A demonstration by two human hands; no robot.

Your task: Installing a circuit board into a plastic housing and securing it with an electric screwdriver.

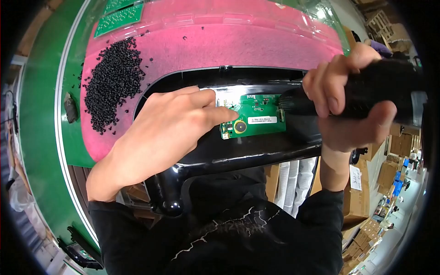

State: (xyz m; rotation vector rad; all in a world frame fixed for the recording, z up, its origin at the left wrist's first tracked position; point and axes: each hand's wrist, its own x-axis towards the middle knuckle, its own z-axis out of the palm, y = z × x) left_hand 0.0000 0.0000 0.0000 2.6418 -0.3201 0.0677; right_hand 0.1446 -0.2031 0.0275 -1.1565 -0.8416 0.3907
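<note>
A green circuit board (268, 128) with a white label and a round, yellow-ringed part lies in a long black glossy plastic housing (247, 156). The index fingertip of my left hand (172, 121) rests on the board's left part; the other fingers are bent and my thumb is hidden beneath. Wrapped in my right hand (339, 96) is a thick black electric screwdriver (385, 87), lying sideways in view. Its narrower end reaches over the board's right edge, and its very tip cannot be made out.
A heap of small black screws (112, 82) lies on the pink mat (183, 50) at the left. Further green boards (120, 19) sit at the back left by a clear plastic tray (238, 19). A dark lump (70, 108) is on the green table. Cardboard boxes (357, 199) stand at right.
</note>
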